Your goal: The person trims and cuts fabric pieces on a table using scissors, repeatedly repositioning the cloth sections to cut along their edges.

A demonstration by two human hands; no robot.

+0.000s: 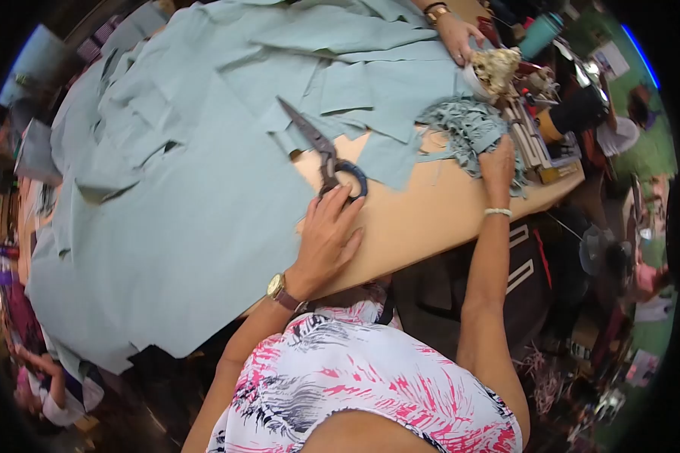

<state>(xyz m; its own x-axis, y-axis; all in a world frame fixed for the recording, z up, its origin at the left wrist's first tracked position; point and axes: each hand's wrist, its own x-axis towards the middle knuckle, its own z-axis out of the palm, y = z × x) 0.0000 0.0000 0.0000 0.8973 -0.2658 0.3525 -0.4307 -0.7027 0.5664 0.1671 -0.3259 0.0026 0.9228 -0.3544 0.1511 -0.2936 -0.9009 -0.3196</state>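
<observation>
A large light blue-green sheet of leather or similar material [196, 249] covers most of the table. Scissors [321, 147] with dark blades and a blue-rimmed handle lie on it, blades slightly apart and pointing away from me. My left hand [329, 234], with a watch at the wrist, rests with fingers stretched out, its fingertips touching the scissors' handle. At the table's right side, my right hand [497, 162] is closed on the edge of a heap of thin blue-green scraps [465, 128]. Its fingertips are partly hidden in the heap. Loose cut pieces [347, 87] lie beyond the scissors.
Another person's hand [457, 34] reaches in at the far right, beside a white container with a pale, crumpled mass [496, 69]. A teal bottle [542, 35], a dark cylinder [585, 109] and a tool tray [533, 143] crowd the right edge. Bare tabletop [408, 234] shows near me.
</observation>
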